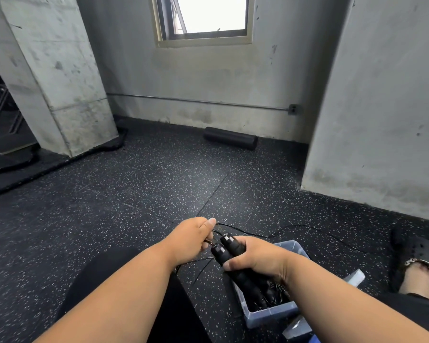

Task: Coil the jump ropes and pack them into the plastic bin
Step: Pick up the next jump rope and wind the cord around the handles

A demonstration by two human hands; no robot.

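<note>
Lower centre: right hand (pixel 255 258) clasping both handles (pixel 229 251) over the bin (pixel 270 314); left hand (pixel 192 237) pinching the cord (pixel 270 235). Probably light, springy, slippery; best gathered near the handles.

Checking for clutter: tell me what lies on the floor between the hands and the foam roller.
Head view: only bare speckled floor between hands and foam roller.

The speckled black floor (pixel 134 194) bore a foam roller (pixel 230 137) by the far wall, a thick rope (pixel 60 164) at left, a thin cord (pixel 295 227) at centre, and a bin (pixel 270 315) at lower right.
</note>
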